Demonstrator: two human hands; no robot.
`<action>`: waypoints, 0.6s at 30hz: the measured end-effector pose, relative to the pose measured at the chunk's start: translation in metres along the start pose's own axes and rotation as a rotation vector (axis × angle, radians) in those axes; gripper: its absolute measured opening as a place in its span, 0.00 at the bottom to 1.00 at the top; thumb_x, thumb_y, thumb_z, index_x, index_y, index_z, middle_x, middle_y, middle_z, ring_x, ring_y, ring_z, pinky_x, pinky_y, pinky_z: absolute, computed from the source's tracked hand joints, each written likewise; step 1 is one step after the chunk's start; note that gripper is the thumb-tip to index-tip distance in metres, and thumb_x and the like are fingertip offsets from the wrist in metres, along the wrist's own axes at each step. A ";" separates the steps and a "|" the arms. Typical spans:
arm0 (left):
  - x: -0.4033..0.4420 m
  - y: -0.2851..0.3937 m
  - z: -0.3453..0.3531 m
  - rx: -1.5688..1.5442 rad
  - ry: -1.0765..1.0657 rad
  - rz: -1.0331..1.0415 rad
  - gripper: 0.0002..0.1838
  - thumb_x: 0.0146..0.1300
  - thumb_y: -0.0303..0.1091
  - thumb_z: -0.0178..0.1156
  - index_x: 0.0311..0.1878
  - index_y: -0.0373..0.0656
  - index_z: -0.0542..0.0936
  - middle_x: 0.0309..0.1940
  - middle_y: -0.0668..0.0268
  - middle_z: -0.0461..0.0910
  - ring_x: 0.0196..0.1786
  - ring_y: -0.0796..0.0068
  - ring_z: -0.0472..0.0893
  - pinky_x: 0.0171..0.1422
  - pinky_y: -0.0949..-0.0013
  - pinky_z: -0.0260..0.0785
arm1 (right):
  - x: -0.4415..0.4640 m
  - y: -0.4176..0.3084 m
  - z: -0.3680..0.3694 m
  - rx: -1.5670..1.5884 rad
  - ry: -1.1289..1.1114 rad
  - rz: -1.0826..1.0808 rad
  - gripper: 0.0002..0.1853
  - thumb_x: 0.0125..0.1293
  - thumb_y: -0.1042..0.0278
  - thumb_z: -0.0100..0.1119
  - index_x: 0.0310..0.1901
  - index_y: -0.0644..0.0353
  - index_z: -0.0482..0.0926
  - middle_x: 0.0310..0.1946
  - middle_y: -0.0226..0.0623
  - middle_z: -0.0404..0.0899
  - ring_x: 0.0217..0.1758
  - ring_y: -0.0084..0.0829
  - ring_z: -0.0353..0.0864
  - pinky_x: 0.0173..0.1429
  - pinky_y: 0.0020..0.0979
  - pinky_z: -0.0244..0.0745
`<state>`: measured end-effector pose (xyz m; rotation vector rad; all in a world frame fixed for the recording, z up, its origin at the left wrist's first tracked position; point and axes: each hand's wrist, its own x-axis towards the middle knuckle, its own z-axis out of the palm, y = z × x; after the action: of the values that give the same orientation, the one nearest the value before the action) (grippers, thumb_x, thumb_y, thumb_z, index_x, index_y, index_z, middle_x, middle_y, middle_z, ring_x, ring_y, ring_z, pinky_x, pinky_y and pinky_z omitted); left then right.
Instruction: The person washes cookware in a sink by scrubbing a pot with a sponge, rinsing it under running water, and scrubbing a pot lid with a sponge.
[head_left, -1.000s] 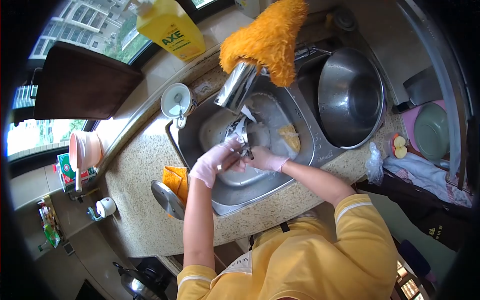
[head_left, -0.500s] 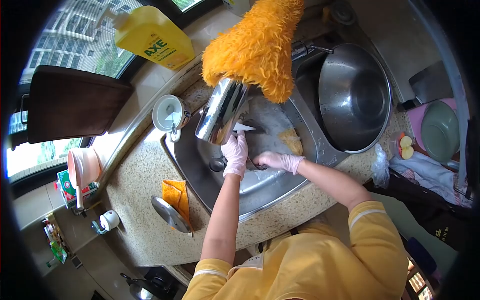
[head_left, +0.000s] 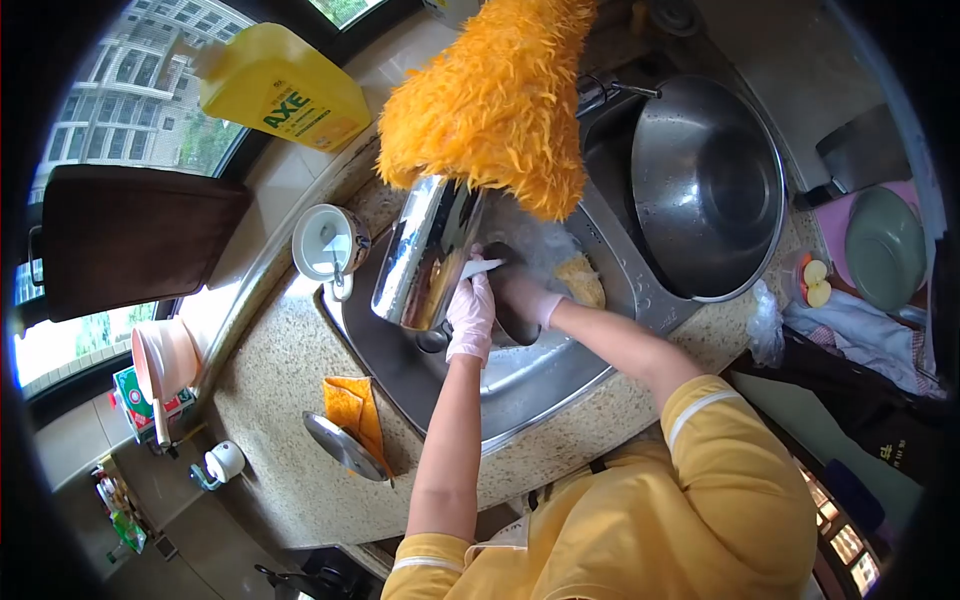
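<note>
In the sink [head_left: 560, 360], my left hand [head_left: 471, 312], in a thin pale pink glove, is closed at the side of a dark metal pot [head_left: 518, 332] with a white handle [head_left: 481, 267]. My gloved right hand [head_left: 525, 296] reaches into the pot; its fingers are blurred and partly hidden, so what they hold does not show. Foamy water lies around the pot. A yellowish sponge-like piece [head_left: 580, 282] rests in the sink to the right. Above my left hand, a shiny chrome cylinder [head_left: 420, 255] blocks part of the sink.
An orange shaggy cover [head_left: 490, 110] hangs over the cylinder. A large steel basin [head_left: 708, 190] stands on the right. A white mug [head_left: 325, 243] and yellow AXE bottle [head_left: 287, 90] are at the back left. A round lid [head_left: 343, 446] lies by an orange cloth [head_left: 360, 410].
My right hand has moved up and into the pot, and the pot is tipped so that its inside shows more. The view has shifted slightly.
</note>
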<state>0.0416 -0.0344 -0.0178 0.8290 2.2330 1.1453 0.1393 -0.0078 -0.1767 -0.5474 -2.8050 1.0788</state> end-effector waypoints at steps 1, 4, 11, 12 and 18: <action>0.003 0.004 0.000 -0.005 -0.007 -0.008 0.13 0.69 0.36 0.52 0.46 0.39 0.82 0.41 0.61 0.83 0.45 0.71 0.78 0.54 0.71 0.66 | 0.008 -0.037 -0.062 -0.152 -0.035 -0.014 0.15 0.62 0.71 0.45 0.49 0.62 0.76 0.48 0.44 0.79 0.51 0.38 0.79 0.54 0.36 0.71; 0.003 0.002 0.002 -0.014 0.030 0.007 0.12 0.69 0.35 0.53 0.46 0.39 0.82 0.41 0.62 0.83 0.44 0.72 0.78 0.54 0.71 0.66 | -0.001 -0.013 0.008 -0.060 -0.202 0.091 0.16 0.62 0.72 0.44 0.51 0.62 0.74 0.49 0.44 0.78 0.51 0.37 0.78 0.54 0.36 0.71; -0.003 0.015 -0.003 -0.192 -0.051 -0.120 0.13 0.69 0.34 0.53 0.50 0.38 0.80 0.39 0.64 0.81 0.41 0.76 0.76 0.49 0.72 0.68 | 0.012 -0.052 -0.102 1.939 0.376 0.490 0.15 0.62 0.78 0.53 0.52 0.62 0.69 0.41 0.34 0.75 0.45 0.25 0.75 0.49 0.26 0.71; -0.004 0.013 -0.002 -0.145 -0.024 -0.074 0.13 0.69 0.34 0.53 0.50 0.38 0.79 0.39 0.64 0.81 0.41 0.76 0.76 0.49 0.73 0.68 | 0.018 -0.050 -0.089 1.889 0.496 0.515 0.15 0.62 0.78 0.53 0.51 0.62 0.70 0.41 0.33 0.75 0.44 0.24 0.75 0.49 0.25 0.71; 0.002 -0.003 0.000 -0.100 -0.001 -0.052 0.14 0.70 0.35 0.52 0.50 0.37 0.79 0.42 0.62 0.80 0.43 0.74 0.76 0.52 0.73 0.67 | 0.030 -0.060 -0.080 1.585 0.671 0.595 0.15 0.60 0.75 0.58 0.49 0.64 0.74 0.39 0.31 0.76 0.43 0.23 0.75 0.50 0.25 0.71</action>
<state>0.0391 -0.0344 -0.0206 0.7270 2.1642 1.2210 0.1102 0.0119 -0.0788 -1.0988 -0.6846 2.1128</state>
